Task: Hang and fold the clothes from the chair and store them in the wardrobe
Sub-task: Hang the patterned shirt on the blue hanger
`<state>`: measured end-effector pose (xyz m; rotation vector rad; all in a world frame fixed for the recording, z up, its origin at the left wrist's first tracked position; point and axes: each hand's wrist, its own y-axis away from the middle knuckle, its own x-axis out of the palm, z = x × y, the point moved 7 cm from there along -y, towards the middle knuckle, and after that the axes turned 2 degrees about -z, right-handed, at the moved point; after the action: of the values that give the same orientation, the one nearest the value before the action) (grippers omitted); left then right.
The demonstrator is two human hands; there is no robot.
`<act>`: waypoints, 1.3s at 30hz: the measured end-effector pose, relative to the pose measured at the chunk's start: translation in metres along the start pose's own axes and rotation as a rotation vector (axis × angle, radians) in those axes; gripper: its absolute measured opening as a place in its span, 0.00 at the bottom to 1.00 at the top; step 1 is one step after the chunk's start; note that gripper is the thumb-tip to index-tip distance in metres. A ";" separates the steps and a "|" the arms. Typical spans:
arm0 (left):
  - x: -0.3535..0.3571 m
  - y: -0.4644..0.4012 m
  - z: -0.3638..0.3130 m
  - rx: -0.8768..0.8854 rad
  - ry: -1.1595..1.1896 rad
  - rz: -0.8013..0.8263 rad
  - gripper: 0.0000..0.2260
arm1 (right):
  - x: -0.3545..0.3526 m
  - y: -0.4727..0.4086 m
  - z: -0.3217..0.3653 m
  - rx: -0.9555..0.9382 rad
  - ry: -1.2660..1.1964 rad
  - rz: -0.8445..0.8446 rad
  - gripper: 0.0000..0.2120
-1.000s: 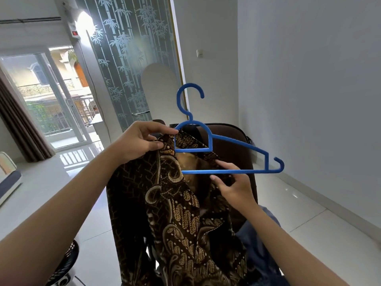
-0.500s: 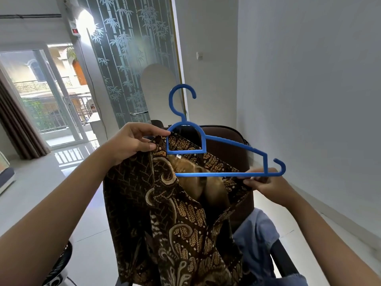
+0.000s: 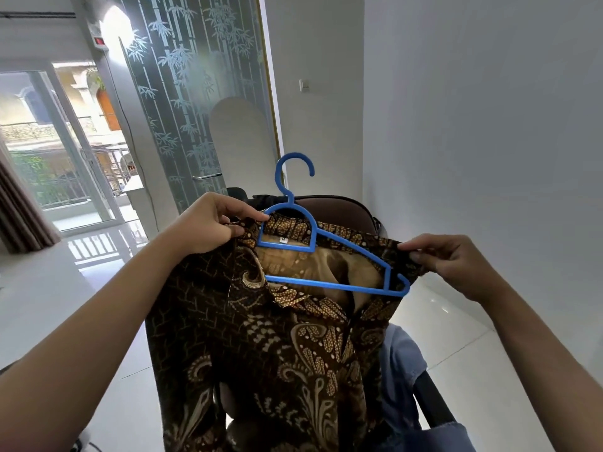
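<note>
A brown batik shirt [image 3: 261,347] with gold swirls hangs in front of me, its collar opened around a blue plastic hanger [image 3: 329,246]. The hanger's left arm is hidden inside the shirt; its right arm shows at the shirt's right shoulder. My left hand [image 3: 208,228] pinches the left collar and shoulder next to the hanger's neck. My right hand [image 3: 447,259] pinches the shirt's right shoulder edge just past the hanger's tip. Behind the shirt stands a dark brown chair [image 3: 339,212], with a light blue garment [image 3: 401,373] lying on its seat at lower right.
A white wall [image 3: 489,125] runs close along the right. A frosted glass panel with bamboo pattern [image 3: 195,93] stands behind the chair. A glass sliding door [image 3: 58,151] opens to a balcony at far left. Glossy white tiles [image 3: 65,288] cover the floor.
My right hand moved from the hanger's bottom bar to the shirt's right shoulder and pulled the fabric up over the hanger's right arm. The shirt now spreads wider across the hanger.
</note>
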<state>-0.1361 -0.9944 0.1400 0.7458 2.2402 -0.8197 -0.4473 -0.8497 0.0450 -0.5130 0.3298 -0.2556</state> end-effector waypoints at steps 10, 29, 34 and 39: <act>-0.005 -0.001 -0.008 0.019 0.076 -0.039 0.21 | 0.001 0.010 0.002 0.036 -0.144 0.038 0.16; -0.009 0.004 -0.017 0.052 -0.043 -0.182 0.27 | -0.001 0.016 0.006 0.196 -0.068 0.083 0.26; 0.000 0.009 -0.020 0.067 -0.130 -0.282 0.27 | -0.006 0.015 0.012 0.165 0.015 -0.030 0.25; 0.003 0.014 -0.021 0.125 -0.237 -0.379 0.25 | -0.003 0.023 0.016 0.093 0.151 -0.095 0.23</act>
<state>-0.1357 -0.9692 0.1461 0.2582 2.1550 -1.1714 -0.4408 -0.8223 0.0472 -0.4184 0.4391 -0.4013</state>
